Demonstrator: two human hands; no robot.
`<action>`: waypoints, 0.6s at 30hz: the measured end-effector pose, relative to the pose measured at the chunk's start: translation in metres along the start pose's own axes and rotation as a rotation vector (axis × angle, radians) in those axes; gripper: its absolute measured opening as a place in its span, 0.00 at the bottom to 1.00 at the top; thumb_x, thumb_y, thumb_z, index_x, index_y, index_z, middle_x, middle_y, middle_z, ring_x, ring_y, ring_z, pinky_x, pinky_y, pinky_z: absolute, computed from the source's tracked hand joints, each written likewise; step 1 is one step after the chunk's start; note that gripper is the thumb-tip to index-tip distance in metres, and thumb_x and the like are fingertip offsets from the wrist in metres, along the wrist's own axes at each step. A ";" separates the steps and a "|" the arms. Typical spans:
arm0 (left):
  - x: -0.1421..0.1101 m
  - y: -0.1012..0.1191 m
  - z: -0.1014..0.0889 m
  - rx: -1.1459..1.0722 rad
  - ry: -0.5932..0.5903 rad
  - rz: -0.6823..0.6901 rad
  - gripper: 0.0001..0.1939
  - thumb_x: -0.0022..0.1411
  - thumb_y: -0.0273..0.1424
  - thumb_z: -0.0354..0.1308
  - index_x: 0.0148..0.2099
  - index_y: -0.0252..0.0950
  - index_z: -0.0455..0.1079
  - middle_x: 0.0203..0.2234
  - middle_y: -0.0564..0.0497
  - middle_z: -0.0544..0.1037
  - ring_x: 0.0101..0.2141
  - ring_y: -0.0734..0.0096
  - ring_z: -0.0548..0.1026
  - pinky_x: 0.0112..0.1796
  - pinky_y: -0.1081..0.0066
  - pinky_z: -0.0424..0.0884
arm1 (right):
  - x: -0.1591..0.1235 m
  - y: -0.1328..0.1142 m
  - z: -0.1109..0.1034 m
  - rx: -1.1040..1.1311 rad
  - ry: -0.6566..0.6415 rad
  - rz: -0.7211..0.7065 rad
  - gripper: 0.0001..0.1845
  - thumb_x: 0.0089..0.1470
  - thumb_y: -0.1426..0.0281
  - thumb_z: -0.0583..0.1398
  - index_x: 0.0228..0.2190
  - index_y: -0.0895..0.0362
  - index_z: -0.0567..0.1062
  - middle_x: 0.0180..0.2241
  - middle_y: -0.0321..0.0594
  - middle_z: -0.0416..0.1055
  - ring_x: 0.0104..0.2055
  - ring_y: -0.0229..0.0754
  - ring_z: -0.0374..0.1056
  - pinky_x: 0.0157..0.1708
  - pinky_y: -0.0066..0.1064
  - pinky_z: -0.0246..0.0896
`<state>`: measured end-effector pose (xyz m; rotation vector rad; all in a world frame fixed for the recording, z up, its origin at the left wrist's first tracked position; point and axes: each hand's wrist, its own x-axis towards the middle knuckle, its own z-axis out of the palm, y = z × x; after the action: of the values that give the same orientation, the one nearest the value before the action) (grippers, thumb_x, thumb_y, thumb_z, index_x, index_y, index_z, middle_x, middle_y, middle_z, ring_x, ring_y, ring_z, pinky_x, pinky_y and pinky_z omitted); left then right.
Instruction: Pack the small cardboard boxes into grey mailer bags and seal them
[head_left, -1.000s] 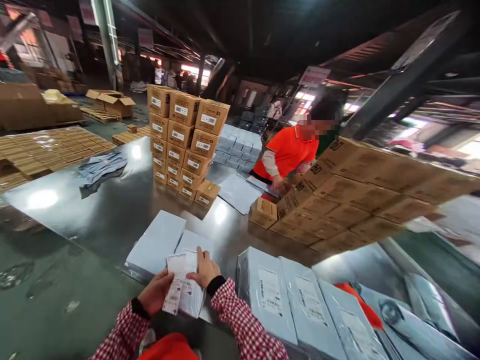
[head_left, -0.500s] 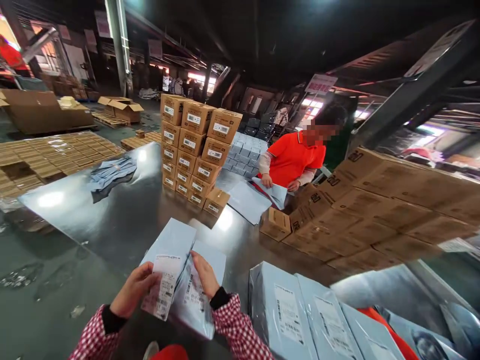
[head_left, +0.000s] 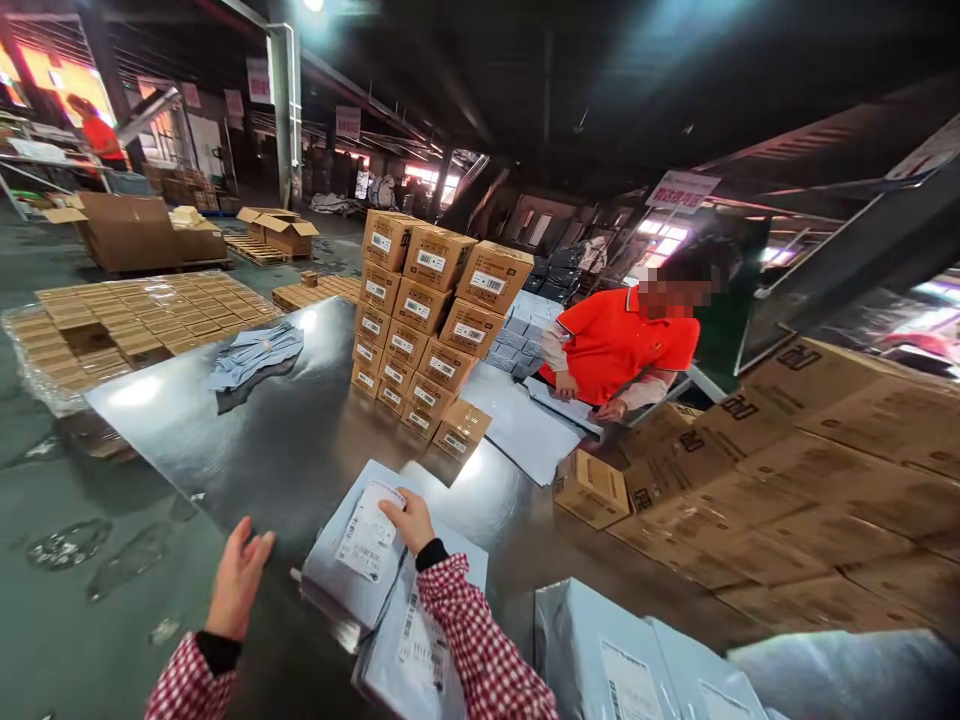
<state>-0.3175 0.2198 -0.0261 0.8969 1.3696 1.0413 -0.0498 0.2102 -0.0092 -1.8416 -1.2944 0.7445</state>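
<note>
A grey-blue plastic-wrapped package (head_left: 337, 545) lies on the metal tabletop, with a white shipping label (head_left: 367, 530) on its upper face. My right hand (head_left: 411, 520) has bent fingers and thumb closed at the label's upper right edge. Just left of the package, my left hand (head_left: 238, 580) is raised, fingers apart and holding nothing. Against the first package rests a second grey-blue package (head_left: 450, 560); my right forearm covers part of it and its label. More labelled grey-blue packages (head_left: 585, 650) stand to the right.
Brown cartons (head_left: 427, 320) are stacked in the middle of the table (head_left: 300, 430). Flat grey-blue bags (head_left: 259, 355) lie at the left. A co-worker (head_left: 622, 345) in orange handles bags across the table, beside a large carton stack (head_left: 825, 480) on the right.
My left hand has let go of the label and moved left, opening. My right hand has shifted from the second package onto the label, which now lies turned on the first package.
</note>
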 end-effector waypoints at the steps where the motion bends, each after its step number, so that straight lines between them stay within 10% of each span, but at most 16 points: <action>1: 0.004 -0.001 0.000 0.068 0.021 0.090 0.37 0.62 0.45 0.57 0.67 0.32 0.56 0.68 0.33 0.58 0.66 0.45 0.59 0.64 0.50 0.58 | 0.006 0.002 -0.002 -0.037 -0.009 0.012 0.11 0.51 0.61 0.64 0.27 0.58 0.76 0.23 0.34 0.71 0.28 0.39 0.66 0.29 0.28 0.60; 9: -0.006 -0.061 0.079 0.966 -0.682 0.866 0.31 0.63 0.39 0.59 0.67 0.39 0.64 0.67 0.41 0.63 0.66 0.41 0.58 0.64 0.40 0.56 | 0.010 0.004 0.012 -0.421 -0.079 0.081 0.11 0.50 0.73 0.65 0.39 0.57 0.78 0.40 0.46 0.79 0.44 0.51 0.73 0.47 0.41 0.64; 15: 0.000 -0.094 0.071 0.999 -0.627 1.103 0.36 0.65 0.44 0.57 0.72 0.52 0.52 0.69 0.46 0.57 0.66 0.39 0.59 0.60 0.39 0.62 | -0.002 0.011 0.000 -0.704 0.121 0.138 0.38 0.57 0.64 0.63 0.64 0.61 0.61 0.67 0.65 0.54 0.65 0.66 0.58 0.61 0.59 0.50; 18: 0.000 -0.097 0.065 0.990 -0.607 1.223 0.40 0.63 0.47 0.58 0.73 0.50 0.50 0.67 0.46 0.61 0.64 0.41 0.63 0.60 0.44 0.64 | -0.008 0.022 0.014 -0.709 -0.037 -0.125 0.33 0.64 0.60 0.56 0.66 0.57 0.59 0.69 0.53 0.53 0.71 0.56 0.47 0.68 0.55 0.40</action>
<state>-0.2472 0.1947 -0.1163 2.7255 0.6494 0.7074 -0.0523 0.2019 -0.0353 -2.2561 -1.8361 0.2546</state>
